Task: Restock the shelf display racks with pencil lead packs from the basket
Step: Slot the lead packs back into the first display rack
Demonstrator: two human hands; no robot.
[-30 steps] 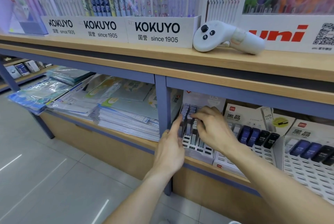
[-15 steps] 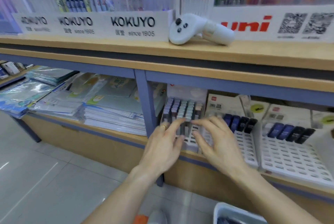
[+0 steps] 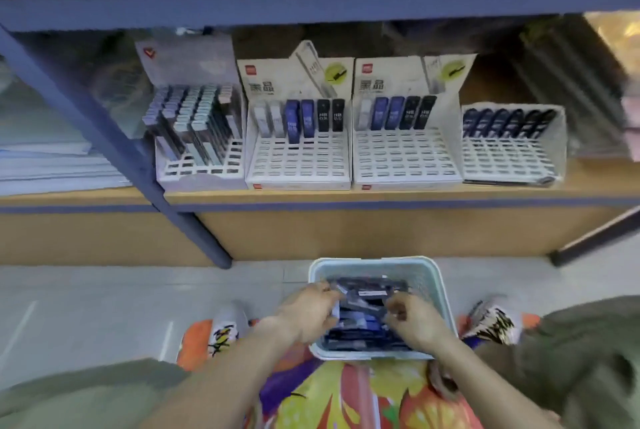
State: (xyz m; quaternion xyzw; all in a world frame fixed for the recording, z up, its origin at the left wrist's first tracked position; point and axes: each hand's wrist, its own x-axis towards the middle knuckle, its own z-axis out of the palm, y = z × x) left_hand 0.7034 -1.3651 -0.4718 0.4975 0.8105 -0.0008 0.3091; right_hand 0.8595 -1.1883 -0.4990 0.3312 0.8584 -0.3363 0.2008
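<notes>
A pale blue basket (image 3: pixel 377 261) stands on the floor below the shelf, holding several dark pencil lead packs (image 3: pixel 367 293). My left hand (image 3: pixel 307 311) and my right hand (image 3: pixel 416 323) are both down inside it among the packs, fingers curled. Motion blur hides whether either hand grips a pack. On the shelf above stand several white display racks: a left rack (image 3: pixel 199 173) mostly filled with grey packs, two middle racks (image 3: pixel 298 165) (image 3: pixel 403 162) and a right rack (image 3: pixel 512 158), each with only a back row of packs.
A blue shelf post (image 3: pixel 114 137) slants down left of the racks. Stacked paper goods (image 3: pixel 52 165) lie in the left bay. My shoes (image 3: pixel 225 328) and knees flank the basket on the tiled floor.
My hands have left the left rack on the shelf and dropped into the basket on the floor. The view has tilted down and moved right, bringing the basket and more racks into sight.
</notes>
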